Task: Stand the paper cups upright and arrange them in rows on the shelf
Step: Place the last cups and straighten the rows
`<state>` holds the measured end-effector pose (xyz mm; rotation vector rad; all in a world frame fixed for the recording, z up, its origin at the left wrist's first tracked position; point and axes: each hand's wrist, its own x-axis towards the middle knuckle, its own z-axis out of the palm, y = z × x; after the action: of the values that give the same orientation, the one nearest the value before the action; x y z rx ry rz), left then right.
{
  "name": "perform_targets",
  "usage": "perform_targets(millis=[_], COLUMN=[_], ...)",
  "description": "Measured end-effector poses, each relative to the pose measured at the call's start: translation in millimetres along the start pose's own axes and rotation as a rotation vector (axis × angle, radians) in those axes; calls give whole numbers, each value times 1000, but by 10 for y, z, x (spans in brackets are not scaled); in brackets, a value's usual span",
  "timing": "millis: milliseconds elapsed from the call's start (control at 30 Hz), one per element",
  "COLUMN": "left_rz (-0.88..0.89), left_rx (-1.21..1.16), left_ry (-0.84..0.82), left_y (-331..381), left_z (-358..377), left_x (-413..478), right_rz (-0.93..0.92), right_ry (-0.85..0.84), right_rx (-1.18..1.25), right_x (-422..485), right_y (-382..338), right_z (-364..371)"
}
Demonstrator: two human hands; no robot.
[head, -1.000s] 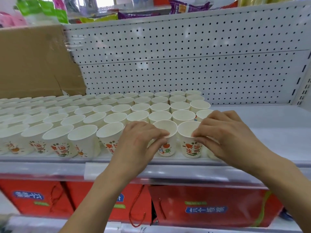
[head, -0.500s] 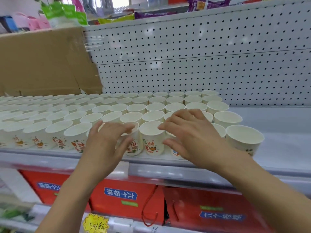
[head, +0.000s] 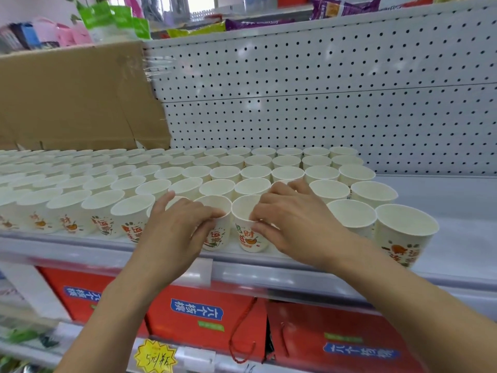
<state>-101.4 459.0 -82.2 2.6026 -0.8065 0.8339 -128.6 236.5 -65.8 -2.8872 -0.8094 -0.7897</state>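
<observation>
Left hand and right hand seemingly pinch adjacent front cups.

Brightly, evenly lit, apparently from overhead. Soft whitish glare on the pegboard and along the glossy front rail of the shelf. Only faint shadows between the paper cups. Bowed at the edges by the wide lens; smeared and soft at far left and near corners.

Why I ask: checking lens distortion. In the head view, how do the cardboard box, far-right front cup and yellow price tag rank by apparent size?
1. cardboard box, largest by far.
2. far-right front cup, enlarged by nearness to the camera.
3. yellow price tag, smallest, partly cut by the frame edge.
</observation>
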Motion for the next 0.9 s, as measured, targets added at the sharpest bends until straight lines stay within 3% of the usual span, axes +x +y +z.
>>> perform_targets(millis=[267,900], left_rz=[78,269], left_rx=[-187,-181], left_ry=[78,-34], left_y=[236,869], left_z=[-46,282], left_x=[41,290], right_rz=[168,259], right_ry=[193,158], right_rx=[98,-50], right_x=[-523,-1038], right_y=[457,628], right_z=[-347,-371])
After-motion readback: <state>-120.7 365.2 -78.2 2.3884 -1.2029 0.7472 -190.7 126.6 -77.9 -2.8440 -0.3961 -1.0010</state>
